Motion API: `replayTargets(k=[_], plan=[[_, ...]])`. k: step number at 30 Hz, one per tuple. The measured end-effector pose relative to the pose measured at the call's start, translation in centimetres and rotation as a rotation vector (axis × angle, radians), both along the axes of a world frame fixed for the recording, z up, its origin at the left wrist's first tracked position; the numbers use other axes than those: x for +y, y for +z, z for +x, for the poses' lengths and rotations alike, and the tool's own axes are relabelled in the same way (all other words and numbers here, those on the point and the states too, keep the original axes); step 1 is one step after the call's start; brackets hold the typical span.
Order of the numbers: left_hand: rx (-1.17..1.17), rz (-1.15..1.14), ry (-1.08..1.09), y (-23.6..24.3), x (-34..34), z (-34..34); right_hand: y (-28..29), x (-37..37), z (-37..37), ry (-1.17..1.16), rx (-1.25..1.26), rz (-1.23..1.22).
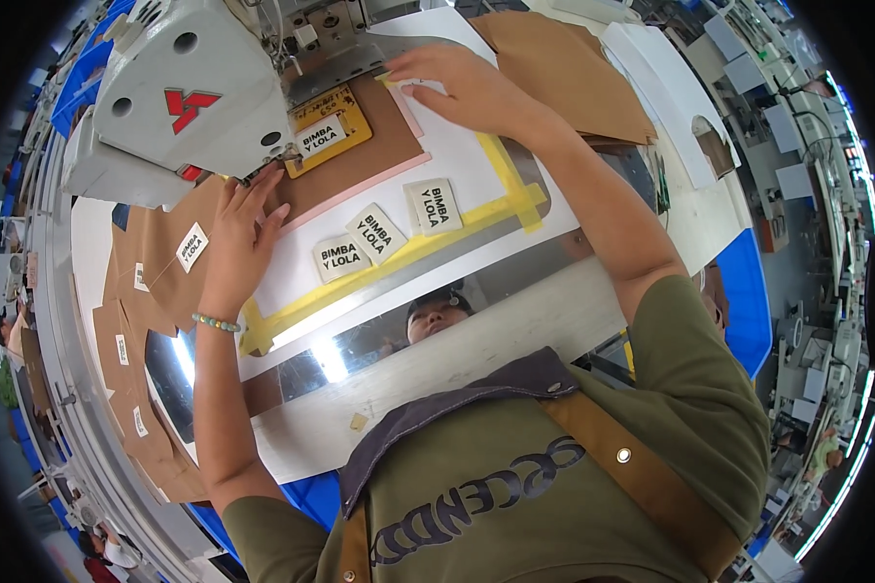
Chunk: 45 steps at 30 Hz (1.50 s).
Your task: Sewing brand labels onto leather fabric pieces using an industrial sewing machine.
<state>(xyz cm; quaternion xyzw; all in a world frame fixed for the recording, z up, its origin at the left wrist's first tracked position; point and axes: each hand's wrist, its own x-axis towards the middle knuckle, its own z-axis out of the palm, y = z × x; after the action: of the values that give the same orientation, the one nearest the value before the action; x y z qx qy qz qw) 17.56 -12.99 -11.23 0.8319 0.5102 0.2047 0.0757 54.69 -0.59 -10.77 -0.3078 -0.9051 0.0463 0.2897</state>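
Observation:
Under the sewing machine head [185, 117] lies a brown piece [369, 151] with pink strips along its edges and a yellow template [355, 126] holding a white label [316, 136]. My left hand [243, 233] rests with fingers extended on the brown piece's left edge, near the needle. My right hand [467, 97] is at the piece's upper right corner, fingers loosely stretched and touching near the pink strip, nothing visibly held. Several loose white labels [433, 207] lie on the white board [457, 160] edged with yellow tape, between my forearms.
Brown sheets with labels [156, 262] spread at left; a brown stack [569, 73] lies at upper right beside white card [661, 97] and scissors [661, 185]. A blue bin [749, 291] sits at right. A steel strip [301, 379] runs along the near side. Other people [826, 452] work at distant tables.

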Motion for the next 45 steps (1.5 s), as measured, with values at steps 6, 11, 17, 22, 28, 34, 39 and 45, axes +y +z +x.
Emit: replayTargets(k=[6, 11, 17, 22, 28, 34, 39, 45], plan=[[-0.071, -0.053, 0.028, 0.4, -0.4, 1.0, -1.1, 1.0, 0.5, -0.055, 0.074, -0.017], [-0.006, 0.085, -0.030, 0.3, 0.0, 1.0, -1.6, 1.6, 0.6, -0.008, 0.106, 0.049], [-0.010, -0.036, -0.052, 0.6, 1.1, 2.8, -2.2, 2.8, 1.7, -0.032, 0.115, -0.048], [-0.020, -0.101, -0.033, 0.4, 1.5, 2.9, -2.6, 3.1, 1.8, -0.025, 0.080, -0.063], [0.029, -0.085, -0.057, 0.6, 1.7, 2.5, -2.8, 3.3, 1.6, -0.019, 0.052, -0.071], [0.027, -0.115, -0.067, 1.0, 1.7, 2.3, -2.6, 3.5, 1.5, 0.001, 0.048, -0.088], [0.041, -0.103, -0.062, 0.9, 1.4, 2.3, -2.5, 3.3, 1.6, 0.007, 0.036, -0.121], [0.050, -0.054, -0.062, 0.3, 1.3, 2.5, -2.5, 3.0, 1.7, 0.010, 0.029, -0.149]])
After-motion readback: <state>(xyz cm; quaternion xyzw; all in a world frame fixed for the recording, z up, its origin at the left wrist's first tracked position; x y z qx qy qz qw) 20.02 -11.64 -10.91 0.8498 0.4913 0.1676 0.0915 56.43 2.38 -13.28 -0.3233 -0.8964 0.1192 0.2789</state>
